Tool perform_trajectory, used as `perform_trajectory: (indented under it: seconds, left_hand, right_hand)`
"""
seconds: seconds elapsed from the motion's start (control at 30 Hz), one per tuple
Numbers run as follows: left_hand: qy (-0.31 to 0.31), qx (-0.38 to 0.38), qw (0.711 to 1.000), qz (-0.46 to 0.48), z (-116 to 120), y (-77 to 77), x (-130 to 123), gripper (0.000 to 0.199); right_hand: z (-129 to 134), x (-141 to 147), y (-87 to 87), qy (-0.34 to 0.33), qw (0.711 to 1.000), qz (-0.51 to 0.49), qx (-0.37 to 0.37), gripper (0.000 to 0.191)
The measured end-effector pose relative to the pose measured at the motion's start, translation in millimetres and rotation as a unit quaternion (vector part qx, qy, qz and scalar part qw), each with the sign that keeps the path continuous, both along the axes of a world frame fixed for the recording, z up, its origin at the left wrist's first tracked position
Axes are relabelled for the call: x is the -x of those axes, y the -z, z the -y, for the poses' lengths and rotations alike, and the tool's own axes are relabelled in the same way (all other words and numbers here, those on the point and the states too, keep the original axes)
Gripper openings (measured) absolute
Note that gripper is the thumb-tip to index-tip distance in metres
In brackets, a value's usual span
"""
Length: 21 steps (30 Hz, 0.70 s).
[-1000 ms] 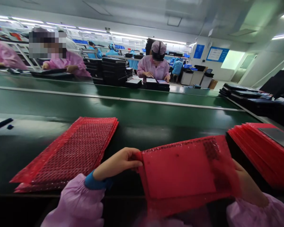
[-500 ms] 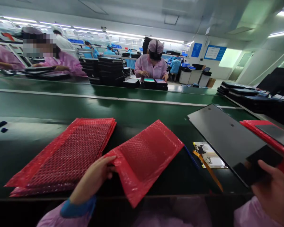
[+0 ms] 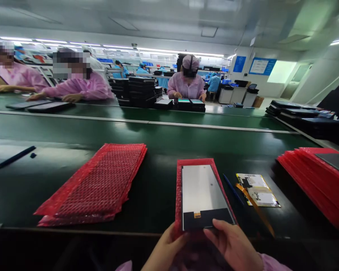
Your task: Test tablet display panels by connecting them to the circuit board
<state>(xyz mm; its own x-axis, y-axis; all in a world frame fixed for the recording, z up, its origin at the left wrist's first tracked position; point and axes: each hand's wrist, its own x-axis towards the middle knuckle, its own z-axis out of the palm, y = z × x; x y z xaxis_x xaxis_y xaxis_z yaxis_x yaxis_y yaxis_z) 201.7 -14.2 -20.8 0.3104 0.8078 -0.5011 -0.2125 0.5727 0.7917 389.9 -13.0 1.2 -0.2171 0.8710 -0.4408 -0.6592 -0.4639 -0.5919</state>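
Pinching the screen (image 3: 200,188) at the table's (image 3: 152,210) near edge, right hand (image 3: 234,241) could slip, dropping it; left hand (image 3: 168,244) seemingly holds pouch (image 3: 196,162).

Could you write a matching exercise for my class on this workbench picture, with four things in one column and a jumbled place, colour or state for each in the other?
Things
1. Flat panel
2. Pen
3. Thin strip
4. Left-hand pile of bubble bags

Descriptions
A. Orange, its near end trailing toward the bench edge
B. Red, apart from both hands
C. Silvery and black, in the right hand's grip
D. Blue, lying on the dark bench

Right pairs: 1-C, 2-D, 3-A, 4-B
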Motion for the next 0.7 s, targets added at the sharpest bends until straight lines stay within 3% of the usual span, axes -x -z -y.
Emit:
perform_trajectory:
  seconds: [0.07, 0.2, 0.23, 0.27, 0.33, 0.4, 0.47, 0.53, 0.6, 0.7]
  left_hand:
    - [0.019, 0.003, 1.0, -0.008, 0.0, -1.0, 0.8, 0.084]
    - [0.045, -0.022, 0.998, -0.025, -2.1, -5.2, 3.8, 0.073]
    - [0.047, -0.025, 0.998, -0.033, -2.6, -6.2, 3.7, 0.072]
    - [0.046, -0.022, 0.998, -0.04, -3.1, -7.0, 3.2, 0.072]
    - [0.045, -0.006, 0.998, -0.048, -3.8, -7.6, 1.2, 0.074]
    - [0.053, 0.004, 0.997, -0.053, -4.4, -7.5, -0.4, 0.074]
    - [0.088, 0.002, 0.994, -0.061, -5.5, -8.1, 1.6, 0.074]
    - [0.142, -0.019, 0.984, -0.103, -7.4, -11.3, 9.2, 0.069]
    - [0.165, -0.068, 0.962, -0.206, -10.2, -18.1, 21.6, 0.063]
    - [0.103, -0.162, 0.91, -0.366, -15.0, -33.9, 40.3, 0.062]
  right_hand:
    - [-1.2, 2.2, 9.8, -0.035, 0.999, -0.014, -0.007, 0.03]
    - [10.0, -16.8, 10.7, -0.265, 0.963, -0.042, -0.003, 0.05]
    - [14.9, -24.1, 9.5, -0.281, 0.959, -0.034, -0.015, 0.051]
    - [19.7, -31.8, 8.2, -0.249, 0.968, -0.016, -0.027, 0.047]
    - [26.4, -47.8, 6.5, -0.069, 0.996, 0.04, -0.041, 0.035]
    - [26.4, -65.2, 6.3, 0.133, 0.989, 0.06, -0.022, 0.038]
    - [20.1, -83.7, 7.5, 0.25, 0.968, 0.01, 0.008, 0.044]
    - [10.3, -101.2, 8.7, 0.3, 0.951, -0.071, 0.018, 0.04]
    - [0.8, -114.1, 7.5, 0.327, 0.94, -0.101, -0.01, 0.033]
    - [-7.5, -117.9, -1.0, 0.35, 0.928, 0.044, -0.117, 0.028]
